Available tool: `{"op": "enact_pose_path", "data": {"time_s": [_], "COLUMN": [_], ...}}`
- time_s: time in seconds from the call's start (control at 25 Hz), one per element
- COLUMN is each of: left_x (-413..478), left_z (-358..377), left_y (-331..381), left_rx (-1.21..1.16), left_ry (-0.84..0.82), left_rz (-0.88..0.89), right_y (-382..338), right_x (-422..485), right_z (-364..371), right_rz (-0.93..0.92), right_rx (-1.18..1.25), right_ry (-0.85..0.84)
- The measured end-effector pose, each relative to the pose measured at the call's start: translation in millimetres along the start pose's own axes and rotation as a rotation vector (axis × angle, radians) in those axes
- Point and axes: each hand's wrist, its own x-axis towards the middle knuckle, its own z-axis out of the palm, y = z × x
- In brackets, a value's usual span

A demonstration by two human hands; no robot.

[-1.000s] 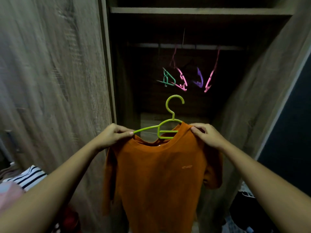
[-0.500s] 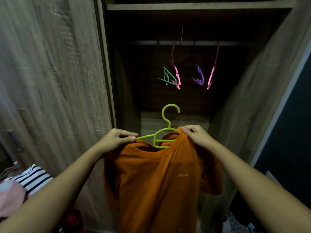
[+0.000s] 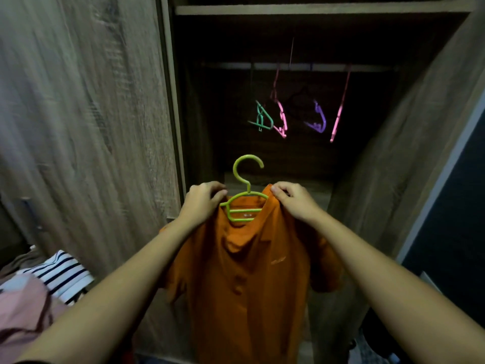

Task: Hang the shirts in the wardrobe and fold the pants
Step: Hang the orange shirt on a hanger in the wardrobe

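Observation:
An orange shirt (image 3: 246, 279) hangs on a lime green hanger (image 3: 242, 195) that I hold up in front of the open wardrobe. My left hand (image 3: 202, 203) grips the shirt's left shoulder over the hanger arm. My right hand (image 3: 294, 200) pinches the right shoulder by the collar. The hanger's hook (image 3: 246, 166) points up, well below the wardrobe rail (image 3: 301, 66). The hanger's right arm is hidden inside the shirt.
Several empty hangers, green (image 3: 262, 118), pink (image 3: 280, 119), purple (image 3: 319, 119) and pink (image 3: 338, 116), dangle from the rail. A shelf (image 3: 315, 9) runs above it. Wooden doors flank the opening. A striped garment (image 3: 60, 274) and a pink one (image 3: 23, 308) lie at lower left.
My left hand has slid right along the hanger arm toward the neck, pulling the shirt's left shoulder over it. Both hands now sit closer together.

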Motion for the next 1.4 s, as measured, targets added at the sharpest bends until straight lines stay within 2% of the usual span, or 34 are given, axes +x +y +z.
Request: {"op": "enact_pose_path", "data": {"time_s": [0.08,0.2,0.24,0.4,0.44,0.52,0.6,0.68,0.76,0.84,0.96,1.08,1.24,1.4], "left_x": [-2,-4,-3,2,3,5,8,12,14,19,22,16,14,19], "left_z": [-12,-30,-31,-41,-47,-58,-62,-63,-67,-76,-87,-80,-77,-82], "left_y": [-2,-1,-1,-16,-20,-27,-29,-27,-28,-37,-52,-60,-60,-52], "left_rx": [-0.099,-0.173,-0.185,-0.393,-0.453,-0.535,-0.544,-0.530,-0.467,-0.243,-0.018,-0.049,-0.177,-0.234], "left_ry": [-0.063,-0.349,-0.365,-0.209,-0.198,-0.193,-0.199,-0.200,-0.180,-0.158,-0.192,-0.187,-0.129,-0.154], "left_rz": [0.002,0.106,0.122,0.050,0.025,-0.005,0.007,0.026,0.072,0.138,0.077,0.057,0.085,0.054], "right_y": [4,7,7,9,13,16,15,13,11,9,9,3,-15,-14], "right_x": [1,0,2,2,0,-5,-1,6,9,8,9,9,16,20], "right_z": [-9,-14,-12,-19,-25,-36,-39,-37,-35,-36,-39,-45,-57,-61], "right_rz": [0.055,0.116,0.121,0.052,-0.008,-0.113,-0.159,-0.168,-0.153,-0.125,-0.065,-0.047,-0.117,-0.141], "right_rx": [0.060,0.164,0.157,-0.237,-0.227,-0.159,-0.276,-0.369,-0.234,-0.117,-0.127,-0.149,-0.383,-0.245], "right_ry": [0.030,0.033,0.054,0.256,0.227,0.054,-0.087,-0.098,-0.066,0.017,0.139,0.114,0.026,0.008]}}
